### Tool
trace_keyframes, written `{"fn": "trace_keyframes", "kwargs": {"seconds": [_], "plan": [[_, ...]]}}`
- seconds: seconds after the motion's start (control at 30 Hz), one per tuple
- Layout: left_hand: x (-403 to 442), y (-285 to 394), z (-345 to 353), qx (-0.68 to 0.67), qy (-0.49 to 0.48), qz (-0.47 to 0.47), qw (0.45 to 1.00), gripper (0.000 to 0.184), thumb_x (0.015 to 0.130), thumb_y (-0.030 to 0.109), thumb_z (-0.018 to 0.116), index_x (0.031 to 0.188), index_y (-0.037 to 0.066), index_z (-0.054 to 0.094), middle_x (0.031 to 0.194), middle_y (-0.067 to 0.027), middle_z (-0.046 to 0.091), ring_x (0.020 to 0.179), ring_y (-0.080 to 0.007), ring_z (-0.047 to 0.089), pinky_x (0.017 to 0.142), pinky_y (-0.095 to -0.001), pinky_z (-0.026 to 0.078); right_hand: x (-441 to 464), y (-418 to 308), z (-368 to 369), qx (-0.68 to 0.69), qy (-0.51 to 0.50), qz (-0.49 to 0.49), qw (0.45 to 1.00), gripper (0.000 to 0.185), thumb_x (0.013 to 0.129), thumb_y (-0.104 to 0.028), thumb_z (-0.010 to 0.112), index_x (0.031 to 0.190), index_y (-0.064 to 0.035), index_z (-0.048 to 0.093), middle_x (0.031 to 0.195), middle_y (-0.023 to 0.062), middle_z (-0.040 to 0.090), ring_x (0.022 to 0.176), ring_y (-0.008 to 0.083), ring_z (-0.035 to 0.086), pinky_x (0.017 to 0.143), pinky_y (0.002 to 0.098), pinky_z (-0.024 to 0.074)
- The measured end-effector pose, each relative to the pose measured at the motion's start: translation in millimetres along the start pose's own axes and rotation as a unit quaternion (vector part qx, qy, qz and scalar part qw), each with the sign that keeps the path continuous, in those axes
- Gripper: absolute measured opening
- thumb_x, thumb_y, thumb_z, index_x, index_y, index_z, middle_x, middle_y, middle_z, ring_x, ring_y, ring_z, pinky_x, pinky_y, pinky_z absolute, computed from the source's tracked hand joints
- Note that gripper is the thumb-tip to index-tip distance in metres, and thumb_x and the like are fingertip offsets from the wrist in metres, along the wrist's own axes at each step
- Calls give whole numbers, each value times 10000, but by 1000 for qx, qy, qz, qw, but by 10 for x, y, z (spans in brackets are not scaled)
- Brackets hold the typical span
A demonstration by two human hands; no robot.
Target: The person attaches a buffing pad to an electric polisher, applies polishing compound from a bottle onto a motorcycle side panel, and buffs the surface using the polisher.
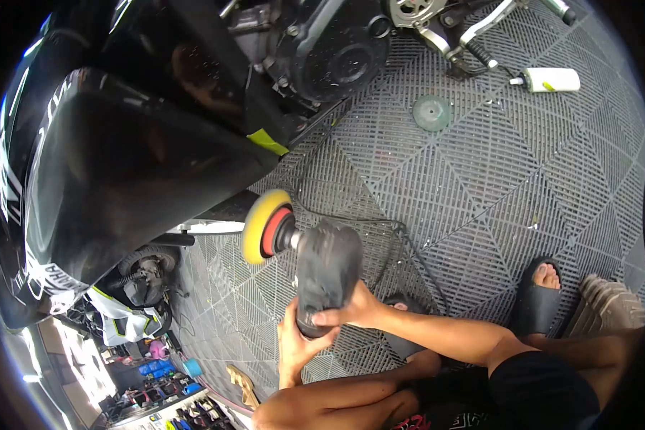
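Note:
A black power polisher (328, 269) with a yellow foam pad (254, 228) on a red backing plate is held in both my hands. My right hand (355, 307) is wrapped round the polisher's body, thumb across it. My left hand (302, 345) closes round its lower end. The pad stands on edge, facing left, below the glossy black fairing (143, 165) of a motorcycle. I cannot tell whether pad and fairing touch. A strip of green tape (268, 141) sticks to the fairing's corner.
A power cord (351, 218) trails over the grey grid floor. A round greenish pad (431, 113) and a white bottle (552, 80) lie near the footpeg (480, 53). Sandals (244, 385) and another motorcycle (132, 315) are at lower left. My slippered foot (541, 290) is at right.

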State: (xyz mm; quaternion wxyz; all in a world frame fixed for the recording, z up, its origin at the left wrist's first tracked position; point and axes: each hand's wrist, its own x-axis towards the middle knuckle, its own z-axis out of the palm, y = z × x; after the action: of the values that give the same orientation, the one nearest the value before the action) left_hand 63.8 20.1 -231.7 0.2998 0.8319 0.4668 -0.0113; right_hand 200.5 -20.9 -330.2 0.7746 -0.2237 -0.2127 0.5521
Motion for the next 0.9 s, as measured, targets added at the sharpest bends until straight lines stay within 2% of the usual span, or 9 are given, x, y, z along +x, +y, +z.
{"fn": "trace_keyframes", "kwargs": {"seconds": [0.07, 0.1, 0.23, 0.33, 0.37, 0.5, 0.6, 0.73, 0.9], "plan": [[94, 37, 77, -36, 37, -65, 997, 652, 597, 242, 855, 1076, -24, 502, 812, -167, 676, 744, -240, 687, 681, -363, 540, 122, 217, -14, 58, 27, 3, 998, 728, 678, -224, 835, 1261, 1, 463, 1122, 109, 585, 1059, 204, 570, 942, 362, 467], [134, -14, 130, -15, 56, -52, 997, 621, 615, 230, 848, 1071, -11, 500, 804, -170, 676, 729, -250, 687, 678, -364, 539, 181, 345, -24, 81, 47, 12, 996, 722, 679, -217, 836, 1258, 0, 464, 1101, 105, 594, 1050, 202, 576, 937, 360, 470], [325, -153, 133, 39, 64, -52, 996, 737, 624, 221, 840, 1219, -23, 480, 888, -213, 690, 828, -290, 703, 728, -372, 548, 378, 566, -81, 179, 72, 45, 980, 707, 686, -219, 839, 1251, -4, 473, 1076, 107, 613, 1031, 195, 589, 917, 355, 484], [450, -212, 81, 51, 52, -30, 997, 767, 621, 216, 838, 1246, -29, 468, 881, -208, 690, 816, -288, 704, 728, -370, 550, 467, 599, -82, 234, 90, 44, 967, 706, 692, -227, 837, 1252, 2, 472, 1091, 124, 614, 1032, 204, 595, 912, 366, 494], [490, -238, 59, 54, 36, -39, 997, 755, 629, 229, 835, 1235, -24, 461, 881, -221, 684, 822, -336, 702, 719, -386, 557, 495, 637, -90, 242, 95, 49, 964, 695, 705, -224, 826, 1254, 8, 468, 1091, 134, 616, 1037, 216, 599, 917, 378, 501], [603, -333, 41, 67, 54, -29, 996, 751, 622, 223, 834, 1234, -13, 468, 880, -216, 686, 818, -338, 702, 710, -387, 556, 632, 633, -103, 241, 102, 57, 963, 671, 729, -224, 805, 1261, 5, 465, 1079, 137, 620, 1028, 223, 605, 918, 381, 505], [674, -346, -4, 66, 54, -16, 996, 743, 621, 211, 835, 1224, -31, 475, 872, -189, 689, 811, -264, 702, 729, -360, 547, 691, 677, -101, 225, 91, 39, 969, 670, 730, -243, 804, 1258, 1, 470, 1065, 132, 621, 1018, 218, 605, 911, 377, 506], [684, -346, -44, 60, 60, -8, 996, 703, 622, 207, 830, 1194, -1, 478, 866, -173, 680, 795, -258, 692, 710, -367, 539, 703, 632, -74, 181, 80, 27, 980, 636, 712, -237, 811, 1220, -11, 503, 1035, 108, 630, 974, 192, 614, 877, 349, 514], [631, -273, -100, 63, 59, 1, 996, 782, 617, 239, 841, 1243, 0, 437, 890, -210, 677, 817, -322, 698, 707, -393, 551, 671, 627, -8, 119, 81, -11, 990, 619, 696, -261, 814, 1181, -12, 521, 1033, 101, 632, 959, 185, 617, 857, 345, 513]]}}
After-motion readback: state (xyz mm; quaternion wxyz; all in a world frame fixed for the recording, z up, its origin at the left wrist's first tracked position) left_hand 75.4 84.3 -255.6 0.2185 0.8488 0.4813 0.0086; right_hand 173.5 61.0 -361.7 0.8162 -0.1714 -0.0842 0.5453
